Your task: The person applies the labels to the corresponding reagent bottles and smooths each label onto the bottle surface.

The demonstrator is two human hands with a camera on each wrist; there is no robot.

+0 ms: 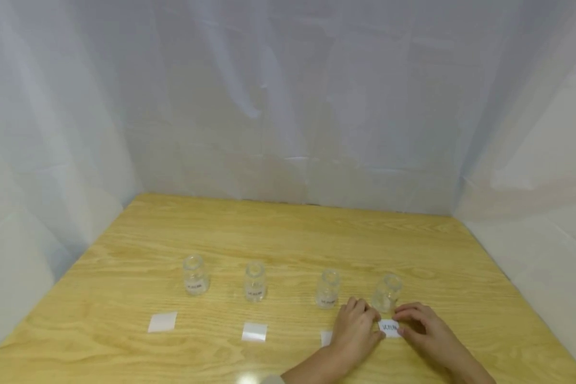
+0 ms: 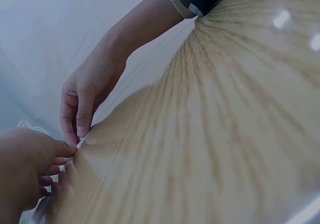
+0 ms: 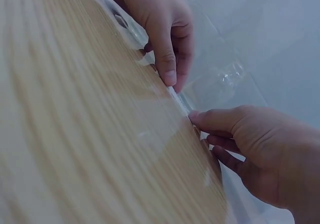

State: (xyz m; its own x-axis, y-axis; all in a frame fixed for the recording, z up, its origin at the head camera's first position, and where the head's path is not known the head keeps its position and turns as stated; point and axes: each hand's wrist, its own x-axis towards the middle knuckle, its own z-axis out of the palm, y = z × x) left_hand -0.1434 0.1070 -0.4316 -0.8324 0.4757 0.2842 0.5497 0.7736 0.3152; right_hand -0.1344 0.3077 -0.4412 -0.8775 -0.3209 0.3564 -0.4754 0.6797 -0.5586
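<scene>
A small white label [image 1: 389, 328] with dark printed characters is held just over the tabletop between two hands. My left hand [image 1: 357, 328] pinches its left edge with thumb and fingers. At the opposite edge, my right hand [image 1: 429, 333] pinches the label too. Right behind it stands a clear glass bottle [image 1: 386, 294], on which no label shows. In the right wrist view, the label [image 3: 179, 101] appears nearly edge-on, stretched between the fingertips of the right hand [image 3: 265, 149] and left hand [image 3: 167, 31].
Three more glass bottles, the left one [image 1: 195, 274], the second [image 1: 255, 281] and the third [image 1: 328, 289], bear printed labels. White paper pieces lie in front, at left [image 1: 162, 322], centre [image 1: 254, 332] and partly hidden by my left hand [image 1: 326, 338]. White sheeting [image 1: 293, 106] surrounds the wooden table [image 1: 278, 229].
</scene>
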